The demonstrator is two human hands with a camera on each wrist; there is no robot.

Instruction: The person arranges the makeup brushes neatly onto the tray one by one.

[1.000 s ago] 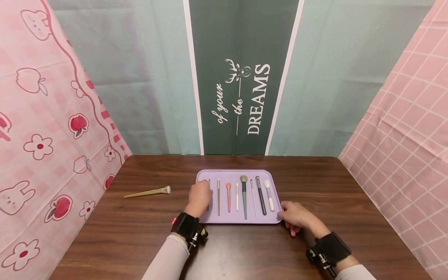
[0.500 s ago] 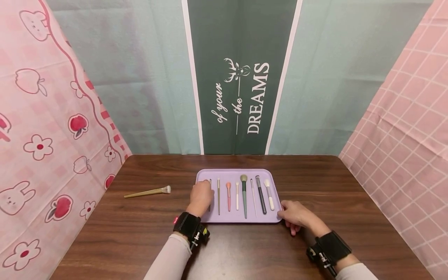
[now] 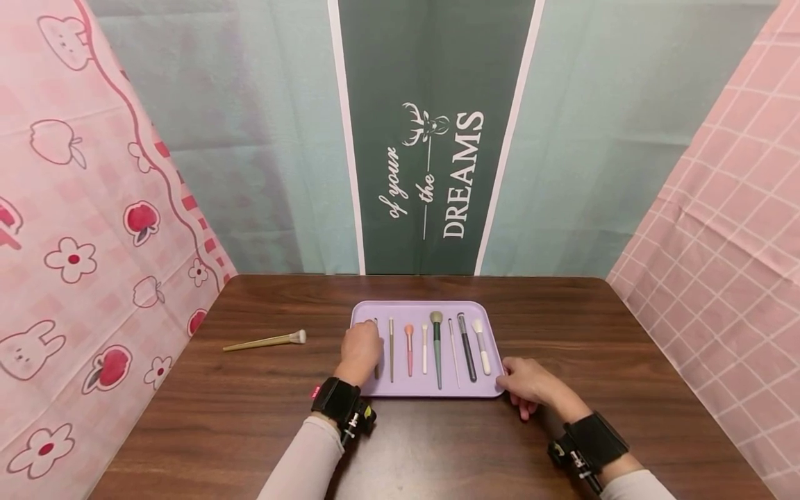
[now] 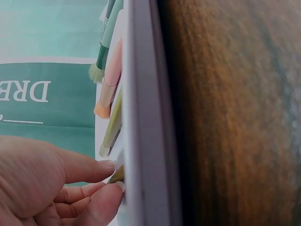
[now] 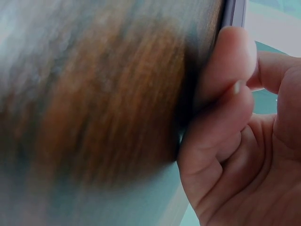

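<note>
A lilac tray [image 3: 400, 389] lies on the table with several makeup brushes set side by side in it. My left hand [image 3: 360, 353] is over the tray's left side. In the left wrist view, its thumb and forefinger pinch the leftmost makeup brush [image 4: 117, 175] by its handle; in the head view the hand covers much of that brush. My right hand [image 3: 528, 385] grips the tray's front right corner, thumb at the rim and other fingers curled below. Nearest the left hand's brush is a thin olive brush [image 3: 392, 351], then a pink brush [image 3: 409, 347].
A gold-handled makeup brush [image 3: 265, 341] with pale bristles lies on the wooden table [image 3: 437, 451], left of the tray. Fabric hangings [image 3: 287, 139] stand behind the table and along both sides.
My left hand has shifted slightly right with the leftmost brush, bringing it closer to the olive one. The right hand stays at the tray's corner.
</note>
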